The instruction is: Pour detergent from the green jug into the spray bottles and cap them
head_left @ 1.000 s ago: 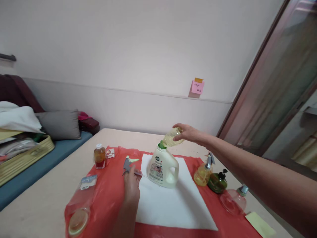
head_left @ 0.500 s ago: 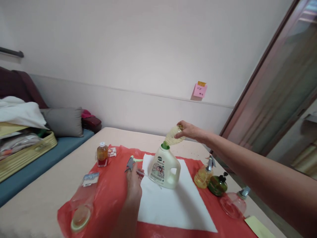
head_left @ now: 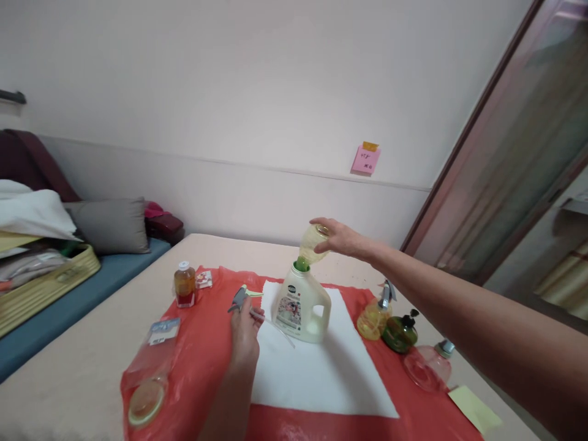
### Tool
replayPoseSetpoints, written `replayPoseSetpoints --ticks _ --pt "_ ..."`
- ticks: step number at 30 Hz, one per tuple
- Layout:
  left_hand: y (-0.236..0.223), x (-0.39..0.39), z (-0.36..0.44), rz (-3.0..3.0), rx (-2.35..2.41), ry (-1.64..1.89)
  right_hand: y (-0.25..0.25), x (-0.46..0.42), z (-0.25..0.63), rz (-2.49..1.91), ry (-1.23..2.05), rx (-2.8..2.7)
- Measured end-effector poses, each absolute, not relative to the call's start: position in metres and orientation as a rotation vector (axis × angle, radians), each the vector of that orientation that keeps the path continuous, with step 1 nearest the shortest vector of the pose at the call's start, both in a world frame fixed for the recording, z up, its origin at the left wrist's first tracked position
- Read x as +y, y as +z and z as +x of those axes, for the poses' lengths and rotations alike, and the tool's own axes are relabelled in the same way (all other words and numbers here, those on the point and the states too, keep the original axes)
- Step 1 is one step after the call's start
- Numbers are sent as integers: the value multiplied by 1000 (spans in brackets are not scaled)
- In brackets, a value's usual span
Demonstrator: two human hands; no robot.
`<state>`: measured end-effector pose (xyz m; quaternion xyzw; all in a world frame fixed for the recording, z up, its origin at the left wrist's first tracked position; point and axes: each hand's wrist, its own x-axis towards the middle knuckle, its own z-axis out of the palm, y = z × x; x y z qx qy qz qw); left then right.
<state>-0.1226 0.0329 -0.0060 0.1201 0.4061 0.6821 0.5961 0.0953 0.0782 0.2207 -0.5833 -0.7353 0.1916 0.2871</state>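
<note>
My right hand grips a clear yellowish bottle, tipped steeply with its mouth down at the green opening of a large pale green jug. The jug stands upright on a white cloth; its handle faces right. Left of the jug, my left hand is closed around a grey spray trigger head with a pale green lever. A thin clear tube runs from it, in front of the jug's base.
On the red plastic sheet, a yellow spray bottle, a green pump bottle and a pink bottle stand right. A bottle of amber liquid, a clear packet and a round lid are left.
The yellowish bottle has been tipped more steeply upside down over the jug's mouth by my right hand. My left hand still holds the trigger head, its tube now slanting lower. The view shifts slightly.
</note>
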Motion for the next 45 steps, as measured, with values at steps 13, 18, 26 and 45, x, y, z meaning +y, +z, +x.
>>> replayPoseSetpoints --ticks 13,18,26,45 --pt "-7 37 -113 323 986 1587 206 71 105 -1427 494 -1985" --pt "-10 39 -114 345 1005 1595 182 54 121 -1380 465 -1773" --pt "-5 37 -115 365 998 1658 62 -17 153 -1030 770 -873" --pt "3 49 -100 368 901 1941 -33 -54 139 -990 1322 -630"
